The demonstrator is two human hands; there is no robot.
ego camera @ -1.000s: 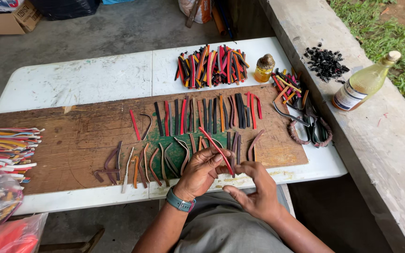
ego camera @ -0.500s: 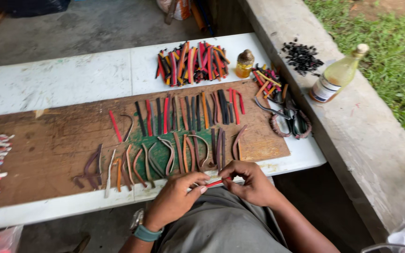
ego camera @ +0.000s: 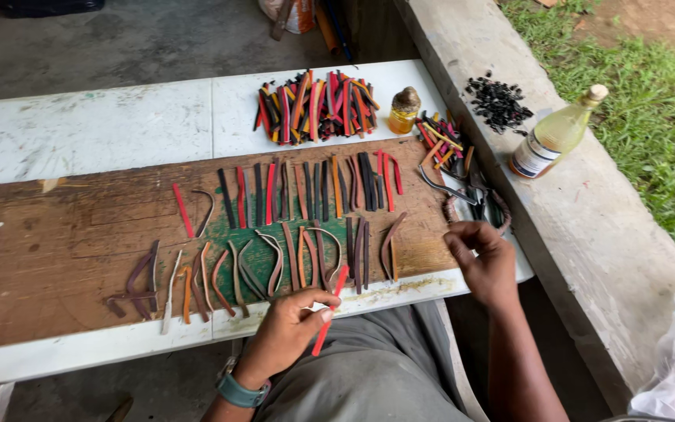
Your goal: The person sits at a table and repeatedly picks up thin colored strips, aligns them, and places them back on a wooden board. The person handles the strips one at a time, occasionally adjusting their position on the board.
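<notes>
- Left hand (ego camera: 287,334): pinching thin red leather strip (ego camera: 330,311) alone, at white tabletop's (ego camera: 87,133) near edge.
- Right hand (ego camera: 484,262): released from strip since earlier, fingers loosely curled, empty, moved toward metal pliers (ego camera: 448,190).

thin red leather strip (ego camera: 330,312), brown worn wooden board (ego camera: 64,234), white table (ego camera: 80,133), yellow liquid in clear glass bottle (ego camera: 554,134), teal wristband (ego camera: 237,390)

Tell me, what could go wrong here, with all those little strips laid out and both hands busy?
1. The left hand pinches the red strip by thumb and fingertips only; it might slip to the lap.
2. The right hand reaches toward the metal tools; a sleeveless arm could brush the rows of strips out of order.
3. The bottle stands near the ledge's edge and could tip.
</notes>
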